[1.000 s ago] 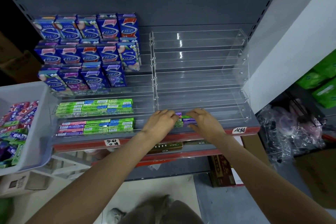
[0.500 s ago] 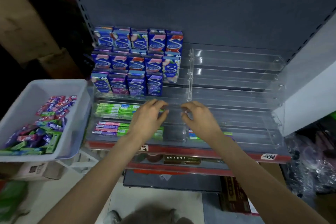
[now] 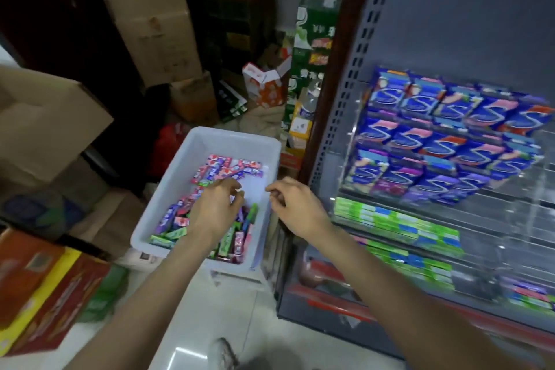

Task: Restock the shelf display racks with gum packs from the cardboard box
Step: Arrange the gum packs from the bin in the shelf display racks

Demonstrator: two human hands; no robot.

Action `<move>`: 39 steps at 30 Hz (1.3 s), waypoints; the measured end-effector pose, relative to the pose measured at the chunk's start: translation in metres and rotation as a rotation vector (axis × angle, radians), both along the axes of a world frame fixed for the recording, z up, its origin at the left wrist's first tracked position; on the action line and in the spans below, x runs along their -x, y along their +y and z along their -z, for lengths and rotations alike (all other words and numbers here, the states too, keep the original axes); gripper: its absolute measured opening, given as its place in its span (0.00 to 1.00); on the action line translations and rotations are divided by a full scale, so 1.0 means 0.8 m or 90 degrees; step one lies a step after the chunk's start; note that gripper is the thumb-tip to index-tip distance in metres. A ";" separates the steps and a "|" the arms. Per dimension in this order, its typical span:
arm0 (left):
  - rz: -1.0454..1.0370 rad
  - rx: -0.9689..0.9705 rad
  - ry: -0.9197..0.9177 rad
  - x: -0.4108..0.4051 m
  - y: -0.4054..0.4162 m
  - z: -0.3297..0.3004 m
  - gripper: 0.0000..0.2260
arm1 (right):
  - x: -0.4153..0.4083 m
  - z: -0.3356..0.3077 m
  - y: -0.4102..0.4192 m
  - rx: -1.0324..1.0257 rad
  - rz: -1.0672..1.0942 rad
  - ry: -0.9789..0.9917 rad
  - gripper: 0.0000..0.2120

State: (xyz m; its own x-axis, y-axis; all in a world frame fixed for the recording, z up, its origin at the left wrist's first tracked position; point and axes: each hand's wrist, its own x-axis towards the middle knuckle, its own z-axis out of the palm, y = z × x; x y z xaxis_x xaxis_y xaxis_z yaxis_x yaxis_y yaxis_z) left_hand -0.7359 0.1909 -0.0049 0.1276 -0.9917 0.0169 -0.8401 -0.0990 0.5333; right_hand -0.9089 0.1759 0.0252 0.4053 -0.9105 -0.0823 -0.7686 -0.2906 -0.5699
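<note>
Two hands hover at the white bin (image 3: 168, 198), both holding nothing: the left hand (image 3: 214, 209) hangs with fingers loosely curled right above the loose gum packs (image 3: 228, 171), and the right hand (image 3: 295, 204) sits over the bin's near-shelf rim, fingers also loosely bent. The display rack (image 3: 450, 189) lies to the right of the right hand. The packs lie jumbled and crossed, so a quick grab could likely pull up mixed flavours or drop some. A hand catching the rim might tip the bin.
</note>
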 end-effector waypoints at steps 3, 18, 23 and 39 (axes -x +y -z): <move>0.012 -0.067 0.003 -0.073 -0.034 0.038 0.09 | -0.073 0.040 -0.035 -0.080 0.018 0.035 0.15; 0.192 -0.274 -0.122 -0.162 -0.154 0.194 0.27 | -0.184 0.221 -0.179 -0.216 -0.051 0.246 0.29; 0.131 -0.214 -0.136 -0.160 -0.180 0.209 0.23 | -0.183 0.235 -0.195 -0.082 -0.025 0.335 0.28; -0.036 -0.144 0.023 -0.136 -0.208 0.202 0.14 | -0.171 0.210 -0.206 -0.143 0.112 0.194 0.13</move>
State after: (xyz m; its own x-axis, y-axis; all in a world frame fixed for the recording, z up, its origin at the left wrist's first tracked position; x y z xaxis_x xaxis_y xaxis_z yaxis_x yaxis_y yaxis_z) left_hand -0.6270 0.0246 -0.1664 0.1796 -0.9609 -0.2106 -0.8107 -0.2659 0.5217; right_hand -0.7723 0.0115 -0.1427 0.1719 -0.9095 -0.3785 -0.9389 -0.0349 -0.3425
